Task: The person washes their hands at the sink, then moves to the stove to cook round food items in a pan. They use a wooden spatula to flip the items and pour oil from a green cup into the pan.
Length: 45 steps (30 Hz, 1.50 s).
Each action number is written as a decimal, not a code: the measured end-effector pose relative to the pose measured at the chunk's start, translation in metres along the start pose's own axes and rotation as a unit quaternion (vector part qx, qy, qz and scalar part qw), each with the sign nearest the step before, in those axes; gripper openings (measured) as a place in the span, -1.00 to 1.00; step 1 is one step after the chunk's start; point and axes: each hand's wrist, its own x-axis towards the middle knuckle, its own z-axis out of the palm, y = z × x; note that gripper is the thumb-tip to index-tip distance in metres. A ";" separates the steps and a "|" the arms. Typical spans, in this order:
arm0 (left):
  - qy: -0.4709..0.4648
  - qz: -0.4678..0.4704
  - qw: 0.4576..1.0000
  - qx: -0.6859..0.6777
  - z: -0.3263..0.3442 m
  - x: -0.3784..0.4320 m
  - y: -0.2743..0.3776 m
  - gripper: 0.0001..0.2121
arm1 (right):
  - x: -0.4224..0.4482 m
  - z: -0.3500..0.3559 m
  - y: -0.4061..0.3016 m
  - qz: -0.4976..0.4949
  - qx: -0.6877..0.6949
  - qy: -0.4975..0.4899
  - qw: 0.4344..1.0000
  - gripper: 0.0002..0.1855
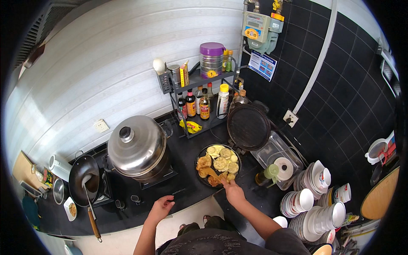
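Observation:
In the head view my right hand holds a wooden spatula over the lower plate of a round electric griddle. The blade touches the browned pieces at the left and front of the plate. Pale battered slices in yellow egg cover its back and right. The griddle's dark hinged lid stands raised behind. My left hand hovers above the counter's front edge, holding nothing, with fingers loosely curled and the thumb apart.
Left of the griddle, a large lidded steel pot sits on the stove, with a wok farther left. A rack of bottles stands at the back. An oil bottle, a steel tray and stacked bowls are on the right.

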 end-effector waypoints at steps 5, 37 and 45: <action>0.003 0.003 1.000 0.004 0.001 0.001 -0.002 -0.75 | 0.005 -0.017 0.011 0.041 0.067 0.068 0.995 -0.62; -0.002 -0.008 1.000 0.003 0.002 0.001 -0.008 -0.76 | 0.013 -0.023 0.014 -0.034 0.071 0.006 0.997 -0.52; -0.002 0.000 1.000 -0.004 0.001 0.007 0.000 -0.76 | 0.027 -0.001 0.012 0.019 0.104 0.016 0.994 -0.60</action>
